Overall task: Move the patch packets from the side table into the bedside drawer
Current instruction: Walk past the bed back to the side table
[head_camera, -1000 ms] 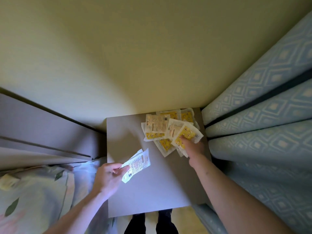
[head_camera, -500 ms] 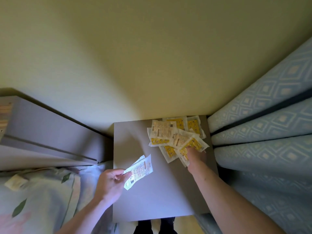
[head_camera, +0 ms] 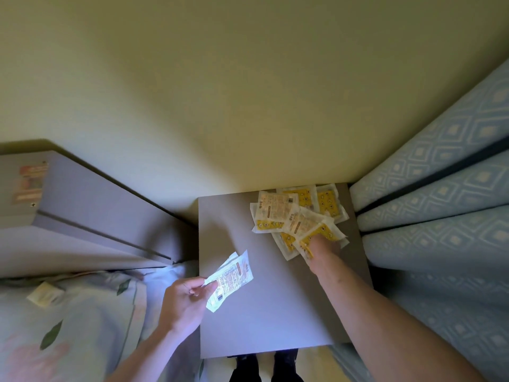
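Observation:
Several white and yellow patch packets [head_camera: 296,213] lie in an overlapping pile at the far right corner of the grey side table [head_camera: 261,321]. My right hand [head_camera: 322,250] rests on the near edge of the pile, its fingers closed on the nearest yellow packet [head_camera: 319,234]. My left hand [head_camera: 184,301] hovers over the table's left edge and pinches two white packets [head_camera: 231,278] by their corner, printed side up. No drawer shows in this view.
A grey headboard panel [head_camera: 82,216] runs along the left. Below it lies floral bedding [head_camera: 68,326] with one small packet [head_camera: 44,295] on it. Blue patterned curtains [head_camera: 440,216] hang close against the table's right side. A pale wall stands behind.
Both hands keep their hold and barely shift on the table. The view has tilted, so the table and pile sit lower and further right in the frame.

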Motion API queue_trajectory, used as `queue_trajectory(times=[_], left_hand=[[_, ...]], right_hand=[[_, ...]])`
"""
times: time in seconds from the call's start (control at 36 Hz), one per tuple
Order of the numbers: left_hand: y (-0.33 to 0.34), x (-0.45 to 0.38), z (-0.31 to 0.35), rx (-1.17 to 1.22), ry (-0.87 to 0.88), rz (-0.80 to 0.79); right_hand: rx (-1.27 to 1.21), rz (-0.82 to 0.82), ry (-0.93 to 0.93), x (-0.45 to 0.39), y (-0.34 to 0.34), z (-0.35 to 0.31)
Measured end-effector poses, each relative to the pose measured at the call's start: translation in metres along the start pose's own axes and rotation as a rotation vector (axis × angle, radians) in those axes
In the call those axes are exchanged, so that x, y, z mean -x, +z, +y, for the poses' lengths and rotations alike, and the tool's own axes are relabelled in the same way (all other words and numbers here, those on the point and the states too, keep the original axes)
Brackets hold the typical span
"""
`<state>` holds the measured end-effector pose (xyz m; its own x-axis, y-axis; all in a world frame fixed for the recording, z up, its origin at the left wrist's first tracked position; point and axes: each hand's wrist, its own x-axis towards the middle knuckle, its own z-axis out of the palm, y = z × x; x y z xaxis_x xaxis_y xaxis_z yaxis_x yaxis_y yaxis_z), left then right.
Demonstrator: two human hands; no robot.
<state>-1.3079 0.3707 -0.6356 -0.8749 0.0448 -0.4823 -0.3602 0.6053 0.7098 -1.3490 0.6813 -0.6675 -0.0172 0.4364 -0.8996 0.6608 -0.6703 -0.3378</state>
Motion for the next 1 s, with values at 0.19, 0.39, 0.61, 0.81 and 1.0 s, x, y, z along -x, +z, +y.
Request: queue_trajectory(times=[0.19, 0.39, 0.61, 0.81, 1.0], left_hand=[[-0.016, 0.024, 0.01, -0.038, -0.022, -0.004], [-0.039, 0.084, 0.047, -0.144, 0.022, -0.029], [-0.054, 0.16, 0.074, -0.16, 0.009, 0.037], [-0.054, 0.241, 0.091, 0.018, -0.145, 0.169], [-0.056, 0.356, 0.073, 0.032, -0.282, 0.461]], right_hand=[[0.087, 0.036, -0.202, 0.043, -0.033, 0.031], [0.378, -0.018, -0.499, 0.107, -0.106, 0.057], [0.708, -0.122, -0.726, 0.149, -0.162, 0.075], [0.873, -0.361, -0.804, 0.22, -0.167, 0.083], [1.068, -0.656, -1.001, 0.263, -0.181, 0.102]])
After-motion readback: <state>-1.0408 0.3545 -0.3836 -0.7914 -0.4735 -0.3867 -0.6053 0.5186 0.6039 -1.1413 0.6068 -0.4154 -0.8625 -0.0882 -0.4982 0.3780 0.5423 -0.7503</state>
